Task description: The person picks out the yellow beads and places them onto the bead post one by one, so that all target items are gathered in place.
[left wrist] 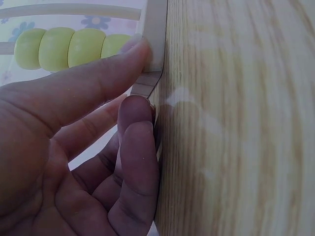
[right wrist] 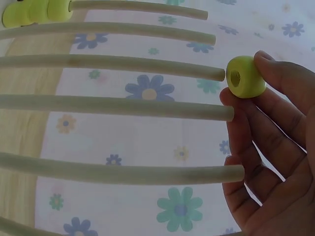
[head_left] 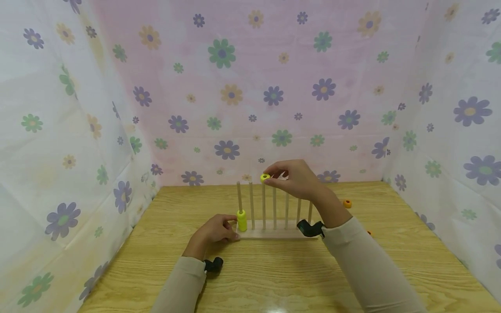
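Just above the third rod [head_left: 264,204] from the left, I've got the right hand [head_left: 295,178] pinching a yellow bead [right wrist: 249,77] between thumb and fingers, hole facing the rod's tip, presumably so the two line up. Left hand [head_left: 215,228]: fingers curled at the left end of the wooden base [head_left: 270,234], thumb on it, likely to steady it. Yellow stack [head_left: 242,221] sits on the leftmost rod. Wood-grain table [head_left: 152,252], orange bead [head_left: 347,205] beyond the right arm; floral cloth [head_left: 250,78] behind and on both sides.
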Available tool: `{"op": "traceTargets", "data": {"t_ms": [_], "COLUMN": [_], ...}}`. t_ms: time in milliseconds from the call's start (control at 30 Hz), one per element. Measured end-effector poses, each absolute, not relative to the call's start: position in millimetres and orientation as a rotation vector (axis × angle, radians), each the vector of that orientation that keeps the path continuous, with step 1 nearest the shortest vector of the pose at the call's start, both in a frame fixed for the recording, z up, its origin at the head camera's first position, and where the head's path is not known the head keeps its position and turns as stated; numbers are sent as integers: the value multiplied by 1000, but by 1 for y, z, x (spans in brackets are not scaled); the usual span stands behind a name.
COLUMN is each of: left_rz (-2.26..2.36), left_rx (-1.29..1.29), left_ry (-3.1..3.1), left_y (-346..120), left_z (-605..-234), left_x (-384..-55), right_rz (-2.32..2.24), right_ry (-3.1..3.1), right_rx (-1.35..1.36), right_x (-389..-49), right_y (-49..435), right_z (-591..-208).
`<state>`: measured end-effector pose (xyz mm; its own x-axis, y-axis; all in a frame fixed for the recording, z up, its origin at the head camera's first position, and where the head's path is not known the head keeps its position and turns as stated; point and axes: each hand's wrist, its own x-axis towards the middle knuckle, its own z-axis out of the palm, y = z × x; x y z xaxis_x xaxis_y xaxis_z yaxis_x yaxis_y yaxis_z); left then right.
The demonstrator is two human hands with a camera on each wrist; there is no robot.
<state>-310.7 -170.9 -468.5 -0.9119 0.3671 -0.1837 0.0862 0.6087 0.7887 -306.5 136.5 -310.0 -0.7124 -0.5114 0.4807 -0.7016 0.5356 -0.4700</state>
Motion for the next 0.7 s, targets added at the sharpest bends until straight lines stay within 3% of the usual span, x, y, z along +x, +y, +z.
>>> {"op": "traceTargets", "data": {"t_ms": [700], "left_rz": [1216], "left_rx": [358], "left_ry": [2508], "left_y": [-171], "left_z": [-469], "left_x": [-311], "right_rz": [973], "right_ry": [-2480], "right_rx": [1053], "right_x": [-309], "right_y": [108], "right_z": [-310]}}
